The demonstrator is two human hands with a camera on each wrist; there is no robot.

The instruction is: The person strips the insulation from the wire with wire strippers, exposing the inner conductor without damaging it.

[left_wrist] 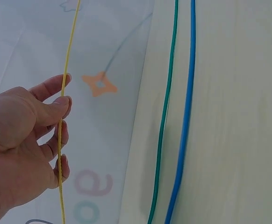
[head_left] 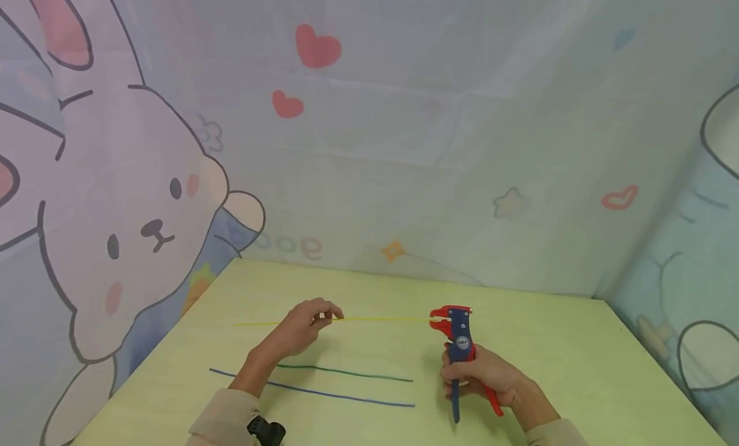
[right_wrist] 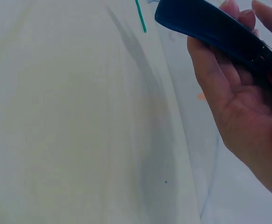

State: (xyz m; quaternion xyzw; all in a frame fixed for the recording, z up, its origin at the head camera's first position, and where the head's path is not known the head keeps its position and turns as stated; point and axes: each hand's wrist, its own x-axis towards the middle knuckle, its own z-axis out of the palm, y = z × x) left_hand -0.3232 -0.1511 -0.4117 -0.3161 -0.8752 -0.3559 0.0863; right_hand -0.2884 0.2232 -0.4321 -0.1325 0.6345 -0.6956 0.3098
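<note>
My left hand pinches a thin yellow wire that runs level above the table; in the left wrist view the yellow wire passes between thumb and fingers of that hand. My right hand grips the handles of a red and blue wire stripper, held upright. The wire's right end sits in the stripper's red head. In the right wrist view the dark blue handle lies across the palm.
A green wire and a blue wire lie flat on the pale green table between my arms. Cartoon-printed cloth walls close in the table on three sides.
</note>
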